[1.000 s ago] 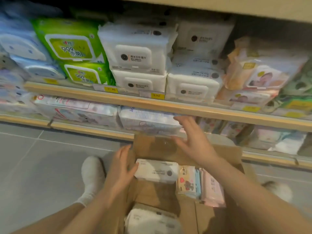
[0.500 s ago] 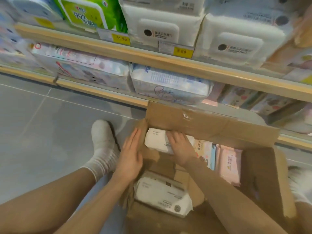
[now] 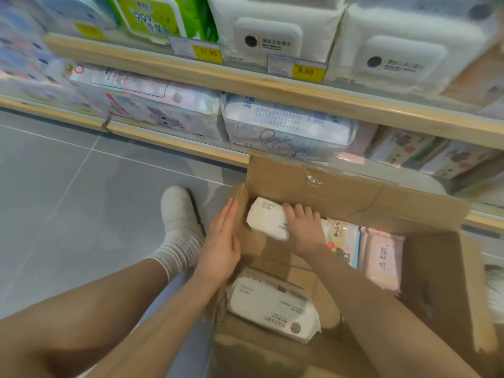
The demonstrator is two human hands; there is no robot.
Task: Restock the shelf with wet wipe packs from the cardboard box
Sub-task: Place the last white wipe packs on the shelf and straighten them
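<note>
Head view, looking down into an open cardboard box point(image 3: 354, 192) that stands on the grey tiled floor point(image 3: 68, 192) just in front of the shelf point(image 3: 272, 85). The right hand point(image 3: 304, 230) reaches into the box and lies over a white wet wipe pack point(image 3: 266, 218) at the far left corner, fingers curled over its upper edge and gripping it; the small print on the pack is too blurred to read. The left hand point(image 3: 222, 241) rests flat against the outside of the box's left wall, fingers straight and together, holding nothing. Nearer the camera lies a second white pack point(image 3: 272, 305), its label printed in characters that cannot be made out. To the right stand a cream pack with a cartoon figure point(image 3: 343, 241) and a pink pack point(image 3: 381, 257), side by side. On the shelf edge, yellow price tags read "11.90" point(image 3: 208, 53) and "8.90" point(image 3: 306, 70). Above them stand white packs point(image 3: 275, 31) with dark round logos and a green pack point(image 3: 161, 17) marked "99%". A foot in a white sock point(image 3: 178, 222) rests on the floor left of the box.
</note>
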